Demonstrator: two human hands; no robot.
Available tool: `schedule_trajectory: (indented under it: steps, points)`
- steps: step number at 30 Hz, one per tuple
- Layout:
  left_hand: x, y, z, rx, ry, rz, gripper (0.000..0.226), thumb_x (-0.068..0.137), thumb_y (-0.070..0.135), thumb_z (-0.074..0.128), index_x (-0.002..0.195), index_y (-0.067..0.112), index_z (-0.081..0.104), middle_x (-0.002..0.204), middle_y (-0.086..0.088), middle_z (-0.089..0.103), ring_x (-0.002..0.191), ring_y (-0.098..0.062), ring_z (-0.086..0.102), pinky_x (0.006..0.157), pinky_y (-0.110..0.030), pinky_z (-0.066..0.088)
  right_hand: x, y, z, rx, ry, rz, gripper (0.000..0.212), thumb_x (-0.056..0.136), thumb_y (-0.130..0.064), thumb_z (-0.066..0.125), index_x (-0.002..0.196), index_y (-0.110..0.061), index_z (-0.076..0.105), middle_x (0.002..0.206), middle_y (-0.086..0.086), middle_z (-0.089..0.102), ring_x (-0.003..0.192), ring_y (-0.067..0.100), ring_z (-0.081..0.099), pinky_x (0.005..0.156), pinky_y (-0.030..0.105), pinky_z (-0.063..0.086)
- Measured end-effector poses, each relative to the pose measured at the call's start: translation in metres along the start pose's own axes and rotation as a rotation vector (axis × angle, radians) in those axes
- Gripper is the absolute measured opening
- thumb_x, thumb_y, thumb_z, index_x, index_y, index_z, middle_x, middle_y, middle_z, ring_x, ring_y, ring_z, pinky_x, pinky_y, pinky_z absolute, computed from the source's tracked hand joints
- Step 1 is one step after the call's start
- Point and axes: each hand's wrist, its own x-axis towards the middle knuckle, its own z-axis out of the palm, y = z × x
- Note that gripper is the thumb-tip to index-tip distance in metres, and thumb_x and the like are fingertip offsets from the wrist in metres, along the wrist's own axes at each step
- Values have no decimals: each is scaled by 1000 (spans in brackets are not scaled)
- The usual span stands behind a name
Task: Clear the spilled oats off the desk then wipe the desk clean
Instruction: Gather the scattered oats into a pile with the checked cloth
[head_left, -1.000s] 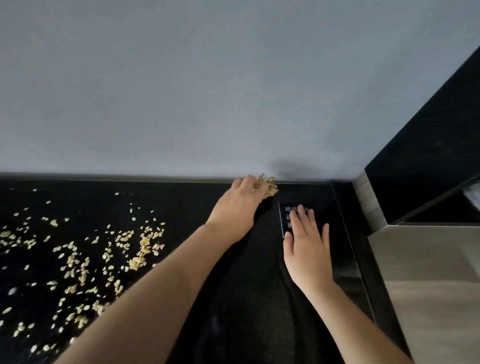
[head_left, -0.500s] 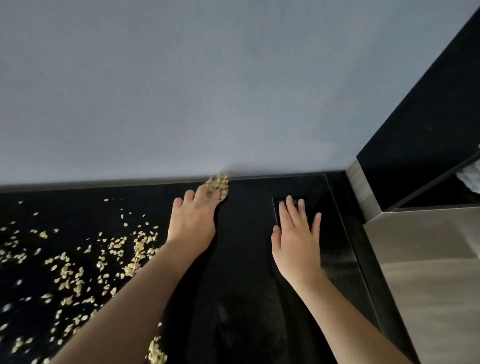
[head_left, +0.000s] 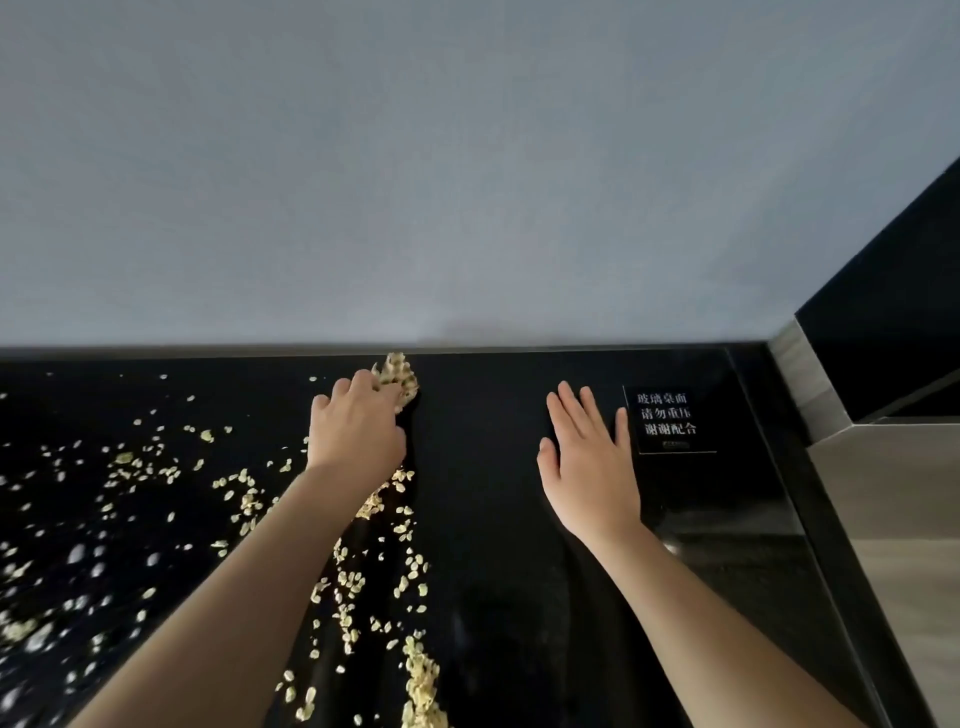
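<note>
Where black glass worktop (head_left: 493, 519) meets grey wall (head_left: 467, 182), pale oat flakes (head_left: 397, 379) pile.
Left of the lettered sign (head_left: 670, 421): right hand (head_left: 587, 467) flat, released; left hand (head_left: 358, 431) cupping flakes.

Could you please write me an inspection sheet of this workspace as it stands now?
Surface: glossy black desk, right part bare.
Job's things: spilled oats scattered over the left and middle; small oat heap against the wall edge; nothing seen to wipe with.
Clutter: black notice with white characters, lying flat near the right end.
Grippers: left hand at the heap, fingers bent, grip unclear; right hand flat on the desk, fingers straight, beside the notice.
Cables: nothing seen.
Surroundings: grey wall behind; dark cabinet to the right.
</note>
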Motion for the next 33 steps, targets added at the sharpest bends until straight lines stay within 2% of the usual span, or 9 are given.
schedule_trajectory:
  steps: [6,9,13,16,18,21,24,29,33]
  points:
    - [22,-5,-11,-220,-21,22,37,84,-3,51,114,15,66,109,-5,55,101,-27,54,81,-34,46,-1,0,0,18,21,10,64,93,-42,14,149,-17,34,158,-1,28,148,19,17,120,50,11]
    - [30,12,-16,-428,74,193,44,82,-8,51,113,19,69,119,3,56,101,-26,58,86,-39,49,0,0,1,20,40,12,64,92,-42,17,148,-17,37,157,-1,30,147,19,20,120,50,13]
    - [30,43,-8,-297,-79,446,48,90,1,48,129,27,57,138,7,44,121,-18,48,95,-33,45,-1,1,2,34,52,11,63,92,-41,19,146,-17,39,157,-1,31,147,18,20,120,50,13]
    - [18,44,4,-73,6,521,36,97,19,46,130,31,52,140,11,44,127,-15,41,92,-34,40,-1,2,0,50,55,-4,61,93,-40,21,146,-16,39,156,1,31,147,19,20,120,50,13]
    - [3,34,11,-63,52,544,36,94,19,53,127,34,56,137,15,48,126,-15,42,90,-34,37,-1,2,0,64,55,-11,56,95,-36,29,146,-15,39,156,2,32,147,20,20,120,51,13]
    - [-19,20,17,-191,63,554,43,70,-1,75,103,27,72,111,11,66,101,-19,59,76,-38,49,-2,2,0,78,63,-18,51,97,-29,41,145,-13,41,156,3,33,147,21,21,119,52,13]
    - [-38,11,16,-230,54,538,47,51,-18,76,78,20,70,79,7,62,72,-17,56,56,-35,53,-4,0,-2,52,47,-23,50,96,-27,43,144,-12,42,155,5,34,147,24,22,118,56,17]
    - [-40,-8,-3,-308,141,431,49,69,-20,61,100,18,65,92,5,59,86,-18,54,57,-30,49,4,-27,-9,53,-20,-69,52,98,-28,39,148,-13,35,158,5,26,149,25,13,118,58,6]
    - [-9,-49,-17,-360,240,149,57,80,-14,53,127,18,55,113,-2,61,107,-24,52,79,-43,52,9,-51,4,14,-86,-109,56,100,-38,25,153,-20,20,162,-1,12,150,20,3,118,56,1]
